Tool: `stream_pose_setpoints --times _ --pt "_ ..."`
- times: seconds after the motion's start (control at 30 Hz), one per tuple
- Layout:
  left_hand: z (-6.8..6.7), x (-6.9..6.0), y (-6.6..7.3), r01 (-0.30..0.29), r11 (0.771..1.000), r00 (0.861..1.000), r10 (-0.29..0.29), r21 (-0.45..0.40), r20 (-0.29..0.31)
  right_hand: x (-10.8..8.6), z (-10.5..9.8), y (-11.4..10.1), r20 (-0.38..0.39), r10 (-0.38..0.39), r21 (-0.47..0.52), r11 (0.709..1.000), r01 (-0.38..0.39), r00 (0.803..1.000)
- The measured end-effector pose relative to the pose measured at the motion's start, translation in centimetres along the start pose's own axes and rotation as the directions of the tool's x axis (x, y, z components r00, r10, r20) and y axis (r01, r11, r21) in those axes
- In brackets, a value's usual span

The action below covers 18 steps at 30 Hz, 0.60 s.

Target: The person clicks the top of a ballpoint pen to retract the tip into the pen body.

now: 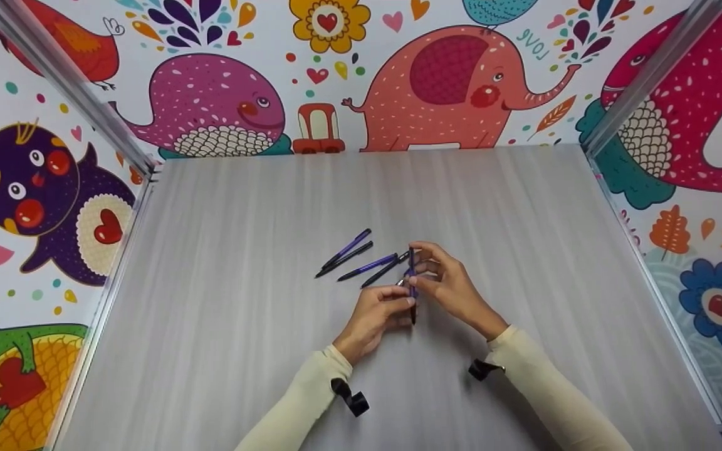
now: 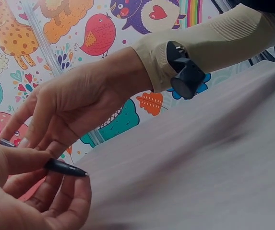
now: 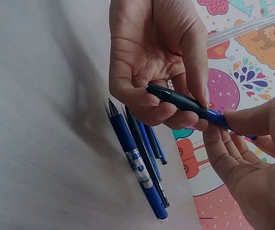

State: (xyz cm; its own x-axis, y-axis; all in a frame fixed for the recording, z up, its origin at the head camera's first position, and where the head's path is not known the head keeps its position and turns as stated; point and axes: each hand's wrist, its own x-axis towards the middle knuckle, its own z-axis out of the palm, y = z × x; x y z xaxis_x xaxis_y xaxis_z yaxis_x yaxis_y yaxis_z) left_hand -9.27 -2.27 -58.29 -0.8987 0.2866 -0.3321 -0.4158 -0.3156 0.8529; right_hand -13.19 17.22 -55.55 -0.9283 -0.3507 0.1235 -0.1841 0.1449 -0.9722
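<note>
Both hands hold one pen (image 3: 178, 99) with a blue barrel, a black grip section and an exposed tip. The left hand (image 1: 376, 316) pinches the black grip section between thumb and fingers. On the blue barrel, the thumb and fingers of the right hand (image 1: 452, 285) pinch the other end. In the left wrist view the pen's dark tip end sticks out past the left thumb, and the rest is largely hidden. Just beyond the hands lies a thicker blue pen (image 3: 138, 165) with a clear, printed middle, partly covered by the fingers in the head view.
Left of the hands, several more pens lie slanted on the grey table (image 1: 242, 219): a purple-blue pen (image 1: 367, 267), a black pen (image 1: 381, 272), and a pair at the far left, one blue (image 1: 351, 244) and one black (image 1: 345, 258). Printed walls with metal rails enclose the table.
</note>
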Motion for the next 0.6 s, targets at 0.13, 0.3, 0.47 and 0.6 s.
stream_pose_setpoints --times 0.13,0.3,0.47,0.6 --pt "0.09 0.05 -0.16 -0.008 1.0 1.0 0.008 -0.025 -0.003 -0.03 0.04 0.22 -0.009 -0.002 0.019 1.0 0.002 1.0" --pt "0.18 0.12 -0.25 -0.01 0.999 1.0 0.01 -0.03 -0.008 -0.1 0.08 0.29 -0.019 -0.002 0.018 1.0 0.002 1.0" --pt "0.3 0.21 -0.25 -0.011 1.0 1.0 0.011 -0.024 -0.011 -0.14 0.01 0.34 -0.032 0.002 0.02 1.0 -0.001 0.999" --pt "0.39 0.29 -0.19 -0.008 1.0 1.0 0.008 -0.017 -0.013 -0.11 -0.03 0.3 -0.043 -0.003 0.022 1.0 0.004 0.999"
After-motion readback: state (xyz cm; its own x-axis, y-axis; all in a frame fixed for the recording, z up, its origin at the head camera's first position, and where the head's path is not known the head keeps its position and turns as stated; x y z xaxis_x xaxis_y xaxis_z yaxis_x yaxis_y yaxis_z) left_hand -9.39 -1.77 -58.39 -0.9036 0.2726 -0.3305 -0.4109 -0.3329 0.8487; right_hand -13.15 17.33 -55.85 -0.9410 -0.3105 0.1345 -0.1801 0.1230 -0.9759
